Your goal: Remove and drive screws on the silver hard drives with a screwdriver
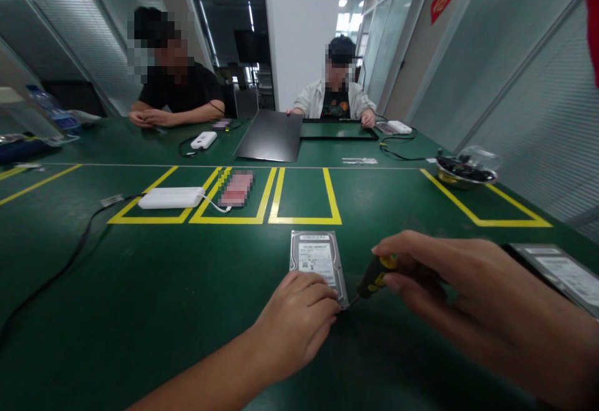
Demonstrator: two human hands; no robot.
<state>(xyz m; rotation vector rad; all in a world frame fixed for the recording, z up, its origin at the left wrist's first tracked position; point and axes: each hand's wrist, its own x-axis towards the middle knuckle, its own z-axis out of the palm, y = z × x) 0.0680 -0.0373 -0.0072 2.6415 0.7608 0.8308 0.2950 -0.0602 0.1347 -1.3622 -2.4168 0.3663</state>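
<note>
Left hand (299,320): laid palm down over the near half of the hard drive (316,252), fingers together and bent. The thumb was hidden, so could not tell whether the hand gripped the drive or only pressed on it. Right hand (468,286): to the right of the drive, thumb and forefinger closed on the handle of a screwdriver (378,274).

Key relation: the drive lay flat, label up, on the worktop (163,336), its long axis running away from the wearer, far end slightly left. The screwdriver slanted down leftward to the drive's near right corner. Tip at or just beside that corner; contact not resolvable. The left hand was the nearer, touching the drive. Its fingertips sat close beside the tip, leaving little room on that side; on the right, nothing stood between handle and corner.

Farther right of the drive, partly behind the right hand: a second drive (566,274). Beyond the drive: a yellow outline (304,220). Beyond and left: a white power bank (171,198), then a blurred pinkish slab (237,188). Beyond and well right: a metal bowl (465,174). Farthest beyond the drive: a dark panel (271,136), a black frame (340,139) and two seated co-workers.
</note>
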